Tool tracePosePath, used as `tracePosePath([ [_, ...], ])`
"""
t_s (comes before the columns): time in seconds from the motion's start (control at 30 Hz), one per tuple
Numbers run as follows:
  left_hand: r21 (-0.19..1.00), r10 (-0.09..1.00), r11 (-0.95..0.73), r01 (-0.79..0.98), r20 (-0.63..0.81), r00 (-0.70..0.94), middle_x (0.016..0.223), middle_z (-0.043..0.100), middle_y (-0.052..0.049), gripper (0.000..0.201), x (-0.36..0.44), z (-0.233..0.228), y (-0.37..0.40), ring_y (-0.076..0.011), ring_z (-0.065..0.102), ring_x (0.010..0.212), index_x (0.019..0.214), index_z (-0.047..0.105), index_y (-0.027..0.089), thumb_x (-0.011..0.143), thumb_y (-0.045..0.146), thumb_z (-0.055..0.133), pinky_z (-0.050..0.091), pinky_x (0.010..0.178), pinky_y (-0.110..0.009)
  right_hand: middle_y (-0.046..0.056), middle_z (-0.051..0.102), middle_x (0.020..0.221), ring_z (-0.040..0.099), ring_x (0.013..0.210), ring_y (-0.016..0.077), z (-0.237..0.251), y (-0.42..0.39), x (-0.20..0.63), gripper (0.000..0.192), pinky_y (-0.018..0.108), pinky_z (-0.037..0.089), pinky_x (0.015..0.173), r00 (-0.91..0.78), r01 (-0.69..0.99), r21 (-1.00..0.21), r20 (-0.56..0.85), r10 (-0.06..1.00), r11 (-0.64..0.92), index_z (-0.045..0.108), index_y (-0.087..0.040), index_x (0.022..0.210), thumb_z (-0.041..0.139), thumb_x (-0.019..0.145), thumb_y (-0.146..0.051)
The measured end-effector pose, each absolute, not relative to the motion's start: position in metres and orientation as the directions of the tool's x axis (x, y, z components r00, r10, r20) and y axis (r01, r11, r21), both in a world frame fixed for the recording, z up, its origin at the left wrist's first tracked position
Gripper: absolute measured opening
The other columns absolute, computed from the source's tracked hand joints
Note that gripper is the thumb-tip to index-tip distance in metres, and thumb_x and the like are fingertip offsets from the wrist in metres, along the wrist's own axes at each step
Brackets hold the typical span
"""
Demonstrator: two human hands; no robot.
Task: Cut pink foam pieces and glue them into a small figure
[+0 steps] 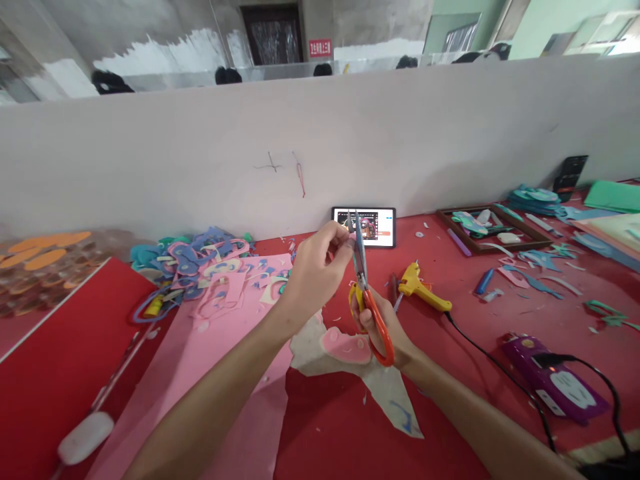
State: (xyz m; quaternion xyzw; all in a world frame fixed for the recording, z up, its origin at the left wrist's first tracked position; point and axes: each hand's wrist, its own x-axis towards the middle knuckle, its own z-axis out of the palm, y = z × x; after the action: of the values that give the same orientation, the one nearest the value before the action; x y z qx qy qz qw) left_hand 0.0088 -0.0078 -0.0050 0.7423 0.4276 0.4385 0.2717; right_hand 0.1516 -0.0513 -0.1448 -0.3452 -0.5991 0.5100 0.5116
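The right hand (383, 327) grips a pair of orange-handled scissors (367, 293), its fingers curled through the loops, with the blades pointing up toward twelve o'clock and standing only narrowly apart. The left hand (313, 270) is raised at nine o'clock of the blades, its fingertips pinched on a very small piece right at the blades; the piece itself is too tiny and hidden to make out clearly. Judging from what lies about, the cutting work looks well under way rather than freshly started: a heap of finished blue and pink foam cut-outs (210, 263) sits at ten o'clock of the hands, and a large pink foam sheet (220, 373) with shapes already removed spreads out at seven o'clock. Directly below the hands, at six o'clock, lies a pale offcut (350, 363) carrying a pink shape. A good deal of uncut pink sheet is left, so more pieces could come out of it. At three o'clock a yellow glue gun (425, 288) rests on the red table (475, 333) with its cord trailing, apart from both hands, and a phone (373, 227) leans against the partition at twelve o'clock.
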Motion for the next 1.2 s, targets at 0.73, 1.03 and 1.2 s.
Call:
tracePosePath([
  [0.73, 0.787, 0.887, -0.461, 0.409, 0.42, 0.19, 0.077, 0.055, 0.0, 0.017, 0.0049, -0.0025, -0.0046, -0.0067, 0.047, 0.068, 0.087, 0.055, 0.016, 0.098, 0.027, 0.048, 0.035, 0.062, -0.022, 0.0, 0.04, 0.072, 0.034, 0.06, 0.0065, -0.1402, -0.0524, 0.1528, 0.066, 0.019, 0.029, 0.052, -0.244, -0.09, -0.962, 0.272, 0.931, 0.257, 0.043, -0.014, 0.085, 0.051, 0.089, -0.079],
  [1.03, 0.771, 0.877, -0.48, 0.417, 0.436, 0.202, 0.082, 0.058, 0.0, 0.019, 0.0067, -0.0017, -0.0059, -0.0055, 0.049, 0.072, 0.087, 0.056, 0.015, 0.098, 0.03, 0.052, 0.038, 0.068, -0.021, 0.0, 0.042, 0.074, 0.035, 0.061, 0.0066, -0.1463, -0.0507, 0.1539, 0.063, 0.019, 0.031, 0.053, -0.244, -0.102, -0.957, 0.288, 0.926, 0.271, 0.044, -0.015, 0.087, 0.052, 0.09, -0.077],
  [1.2, 0.782, 0.887, -0.46, 0.42, 0.424, 0.182, 0.079, 0.058, 0.0, 0.016, 0.0071, -0.0019, -0.0056, -0.005, 0.047, 0.068, 0.086, 0.055, 0.015, 0.097, 0.026, 0.052, 0.036, 0.063, -0.021, 0.001, 0.042, 0.074, 0.035, 0.061, 0.0067, -0.1424, -0.0502, 0.1541, 0.064, 0.019, 0.031, 0.052, -0.241, -0.073, -0.957, 0.29, 0.926, 0.28, 0.044, -0.014, 0.086, 0.052, 0.09, -0.077],
])
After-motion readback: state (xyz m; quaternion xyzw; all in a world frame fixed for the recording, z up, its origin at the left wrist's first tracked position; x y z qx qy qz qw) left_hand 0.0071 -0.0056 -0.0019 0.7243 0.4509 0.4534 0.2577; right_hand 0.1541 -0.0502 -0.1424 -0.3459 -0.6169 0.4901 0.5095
